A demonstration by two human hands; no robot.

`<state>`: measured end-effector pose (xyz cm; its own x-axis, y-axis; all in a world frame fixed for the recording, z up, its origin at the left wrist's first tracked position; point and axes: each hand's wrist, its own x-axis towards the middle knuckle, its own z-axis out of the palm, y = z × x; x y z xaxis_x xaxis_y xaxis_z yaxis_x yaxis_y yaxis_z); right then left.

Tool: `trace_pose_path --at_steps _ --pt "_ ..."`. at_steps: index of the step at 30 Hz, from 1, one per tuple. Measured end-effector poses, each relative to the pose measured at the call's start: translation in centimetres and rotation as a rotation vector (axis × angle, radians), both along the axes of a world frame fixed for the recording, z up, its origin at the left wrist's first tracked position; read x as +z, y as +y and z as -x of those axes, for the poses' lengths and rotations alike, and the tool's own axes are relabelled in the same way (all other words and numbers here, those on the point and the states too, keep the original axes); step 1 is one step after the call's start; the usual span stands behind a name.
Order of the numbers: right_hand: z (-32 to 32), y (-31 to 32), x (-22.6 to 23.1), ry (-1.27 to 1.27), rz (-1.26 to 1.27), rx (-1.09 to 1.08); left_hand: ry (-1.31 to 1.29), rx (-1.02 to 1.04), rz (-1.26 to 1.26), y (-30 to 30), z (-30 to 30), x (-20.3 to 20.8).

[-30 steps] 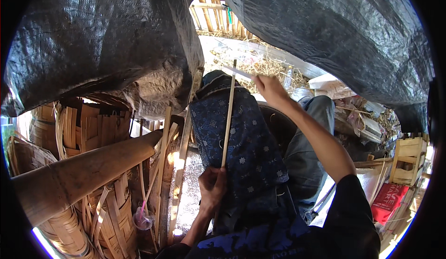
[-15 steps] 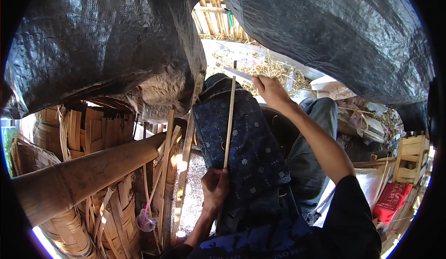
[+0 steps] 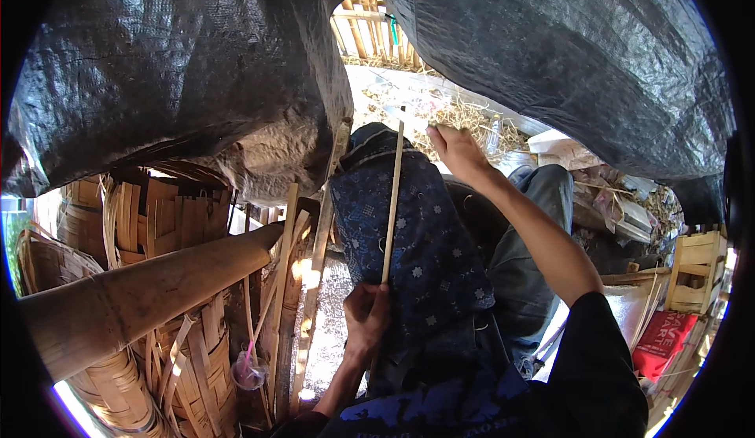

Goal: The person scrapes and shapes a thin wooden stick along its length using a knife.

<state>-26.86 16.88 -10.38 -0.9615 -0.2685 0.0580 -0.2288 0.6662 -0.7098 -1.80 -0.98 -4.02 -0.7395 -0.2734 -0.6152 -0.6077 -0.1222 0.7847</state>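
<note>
A long, narrow bamboo strip (image 3: 392,210) lies lengthwise over the dark blue patterned cloth (image 3: 440,257) on my lap. Its near end is pinched between thumb and fingers of my left hand (image 3: 366,318). At the far end, my right hand (image 3: 462,153) is closed round a knife (image 3: 410,118). The pale blade points left and crosses the strip close to its tip; glare behind washes out its edge, and I cannot tell whether it touches. The knife's handle is hidden inside my fist.
Black tarpaulin (image 3: 550,60) hangs overhead. A thick bamboo pole (image 3: 149,292) juts in from the left above woven baskets (image 3: 197,351). A plastic cup (image 3: 248,373) with a pink straw stands below. Dry shavings (image 3: 464,119) lie ahead; a red bag (image 3: 663,344) and wooden crate (image 3: 696,273) are right.
Very little differs. The knife blade has tilted slightly and looks paler against the bright ground. Both hands keep the same hold, and the whole view has shifted a touch.
</note>
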Motion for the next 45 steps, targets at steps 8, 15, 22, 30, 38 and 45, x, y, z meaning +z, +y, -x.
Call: trace_pose_path --at_steps 8,15,22,30,38,45 --pt "-3.4 0.5 0.9 -0.134 0.072 0.142 -0.008 0.006 0.012 0.2 -0.2 0.3" --pt "1.3 -0.3 -0.5 -0.032 -0.026 0.018 -0.009 0.027 -0.057 -0.1 -0.1 0.3" --pt "-2.5 0.5 -0.7 -0.061 0.076 0.190 -0.022 0.028 -0.014 0.2 -0.2 0.6" --pt "-4.2 0.4 0.6 -0.195 0.092 0.165 -0.013 0.027 -0.015 0.0 -0.3 0.0" --pt "-0.1 0.6 -0.3 0.053 -0.002 0.040 0.014 0.006 -0.029 0.1 -0.2 0.0" --pt "-4.7 1.1 -1.8 -0.057 0.117 0.077 -0.052 0.051 -0.094 0.3 0.0 0.8"
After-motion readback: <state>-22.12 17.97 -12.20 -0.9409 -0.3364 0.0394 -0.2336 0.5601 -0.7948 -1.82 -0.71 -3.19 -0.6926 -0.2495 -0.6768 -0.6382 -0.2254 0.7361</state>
